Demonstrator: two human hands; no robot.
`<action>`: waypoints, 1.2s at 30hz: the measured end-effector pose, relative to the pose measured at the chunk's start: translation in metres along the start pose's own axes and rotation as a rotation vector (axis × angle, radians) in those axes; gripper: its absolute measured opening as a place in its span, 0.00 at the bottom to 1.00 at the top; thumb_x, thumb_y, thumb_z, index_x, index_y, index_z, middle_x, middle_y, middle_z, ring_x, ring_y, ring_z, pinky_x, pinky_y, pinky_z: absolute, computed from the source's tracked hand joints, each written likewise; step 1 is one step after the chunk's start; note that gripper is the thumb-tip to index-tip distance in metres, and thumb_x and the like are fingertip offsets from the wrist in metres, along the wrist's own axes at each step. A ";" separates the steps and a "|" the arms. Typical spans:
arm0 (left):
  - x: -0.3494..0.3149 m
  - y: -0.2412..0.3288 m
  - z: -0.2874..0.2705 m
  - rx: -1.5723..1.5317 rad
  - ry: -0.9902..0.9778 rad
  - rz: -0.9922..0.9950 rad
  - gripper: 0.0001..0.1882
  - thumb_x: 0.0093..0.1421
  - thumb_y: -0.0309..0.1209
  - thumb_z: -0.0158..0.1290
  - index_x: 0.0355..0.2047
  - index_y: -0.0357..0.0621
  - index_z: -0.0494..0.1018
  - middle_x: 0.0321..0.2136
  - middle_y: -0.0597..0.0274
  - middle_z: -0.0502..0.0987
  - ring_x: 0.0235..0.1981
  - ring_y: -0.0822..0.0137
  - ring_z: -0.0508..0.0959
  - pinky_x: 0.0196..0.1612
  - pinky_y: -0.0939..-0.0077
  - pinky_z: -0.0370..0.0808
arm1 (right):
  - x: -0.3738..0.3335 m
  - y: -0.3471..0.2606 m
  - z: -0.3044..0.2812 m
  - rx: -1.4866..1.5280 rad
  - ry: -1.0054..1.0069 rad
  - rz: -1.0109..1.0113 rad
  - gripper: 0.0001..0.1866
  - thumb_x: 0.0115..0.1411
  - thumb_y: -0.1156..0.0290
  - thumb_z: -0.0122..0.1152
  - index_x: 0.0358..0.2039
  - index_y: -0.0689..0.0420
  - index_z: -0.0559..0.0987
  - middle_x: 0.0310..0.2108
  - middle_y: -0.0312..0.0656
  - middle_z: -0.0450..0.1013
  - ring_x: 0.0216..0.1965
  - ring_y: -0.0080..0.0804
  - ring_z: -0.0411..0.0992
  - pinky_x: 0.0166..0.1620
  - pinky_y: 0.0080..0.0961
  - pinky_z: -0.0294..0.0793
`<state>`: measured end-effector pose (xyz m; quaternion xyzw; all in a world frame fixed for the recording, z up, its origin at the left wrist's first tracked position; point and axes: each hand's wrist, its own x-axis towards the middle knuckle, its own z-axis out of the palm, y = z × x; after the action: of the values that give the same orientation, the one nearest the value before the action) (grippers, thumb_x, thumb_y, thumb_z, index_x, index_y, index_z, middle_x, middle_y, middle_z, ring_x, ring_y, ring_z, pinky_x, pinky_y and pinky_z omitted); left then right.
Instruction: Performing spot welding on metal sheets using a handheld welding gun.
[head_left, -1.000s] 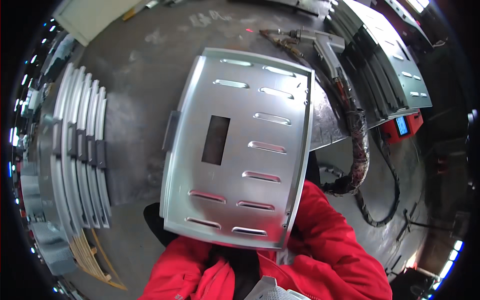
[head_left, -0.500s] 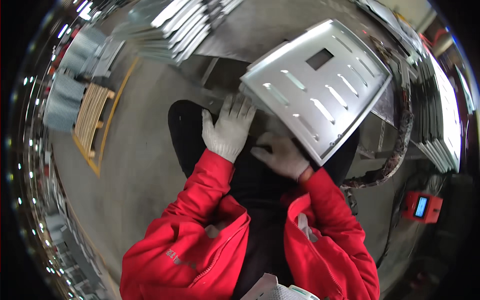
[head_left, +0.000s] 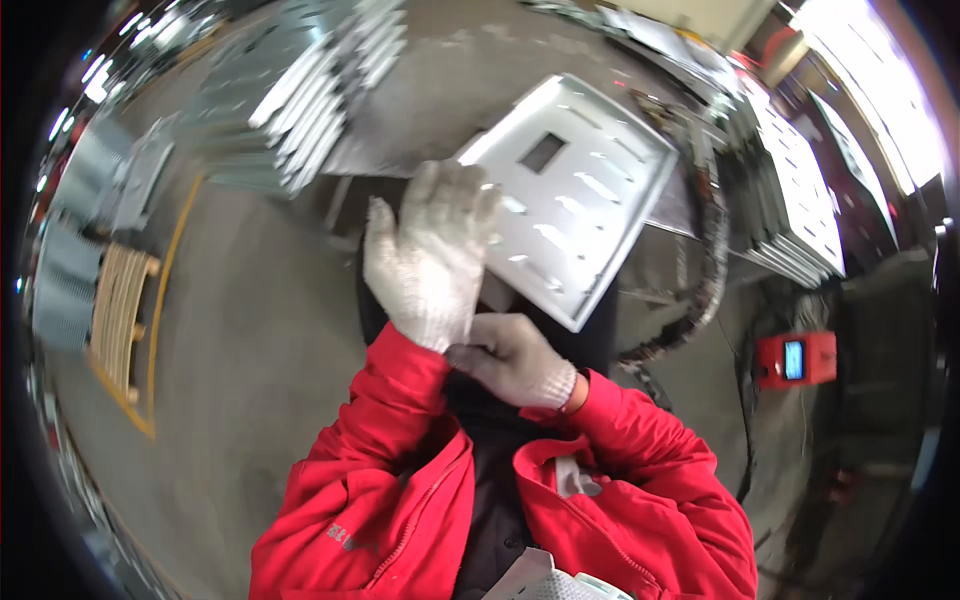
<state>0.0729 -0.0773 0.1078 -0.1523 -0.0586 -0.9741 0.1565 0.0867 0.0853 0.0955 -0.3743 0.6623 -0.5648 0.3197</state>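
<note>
L hand [head_left: 432,250] up in front of body, white knit glove, palm to cam, fingers extended w/ thumb out, nothing in its grasp. R hand [head_left: 515,360], also gloved, sits at the L wrist, thumb + fingers looking pinched on the L glove cuff [head_left: 425,332], prob. to tug/straighten it; a bit blurry. Metal panel [head_left: 545,205] is just beyond, off to R of the L hand, unheld; L fingertips overlap its edge in view, can't tell if touching. It's on the counter [head_left: 400,140] at the near edge, near corner out over the knees, prob. kept close for easy reach. Silver strip stack [head_left: 300,115] far L, louvred panel stack [head_left: 805,185] far R, prob. set aside to give working room; dark wrapped hose [head_left: 710,265] runs down R of the panel. Panel looks pale silver, rectangular, turned at an angle, folded rim on R side, small rect. cutout [head_left: 543,152] near upper L, rows of raised louvre slots, bright glare spots. Flat vs slightly tilted: can't tell.
</note>
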 end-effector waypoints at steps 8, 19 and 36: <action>-0.043 -0.017 -0.021 1.192 0.559 0.117 0.21 0.66 0.19 0.53 0.60 0.28 0.69 0.47 0.50 0.80 0.48 0.64 0.78 0.56 0.72 0.76 | -0.037 -0.062 -0.196 -0.526 0.740 -0.174 0.09 0.60 0.75 0.69 0.42 0.59 0.85 0.35 0.41 0.81 0.33 0.32 0.75 0.37 0.28 0.75; -0.009 0.027 -0.060 1.015 0.654 -0.381 0.12 0.67 0.20 0.54 0.50 0.29 0.78 0.41 0.52 0.84 0.38 0.66 0.83 0.47 0.76 0.78 | 0.030 0.050 -0.442 -0.632 1.010 0.569 0.22 0.63 0.59 0.68 0.45 0.69 0.85 0.36 0.46 0.82 0.36 0.35 0.76 0.41 0.27 0.76; -0.062 0.171 -0.088 1.633 1.111 -0.495 0.22 0.69 0.46 0.65 0.41 0.35 0.79 0.33 0.61 0.79 0.34 0.72 0.76 0.41 0.76 0.76 | -0.118 -0.136 -0.186 0.075 1.020 0.089 0.27 0.67 0.54 0.68 0.56 0.64 0.78 0.44 0.49 0.78 0.39 0.33 0.80 0.40 0.25 0.81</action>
<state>0.1593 -0.2350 0.0167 0.4915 -0.6544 -0.5745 0.0119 0.0083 0.2705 0.2593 -0.0108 0.7286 -0.6848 -0.0069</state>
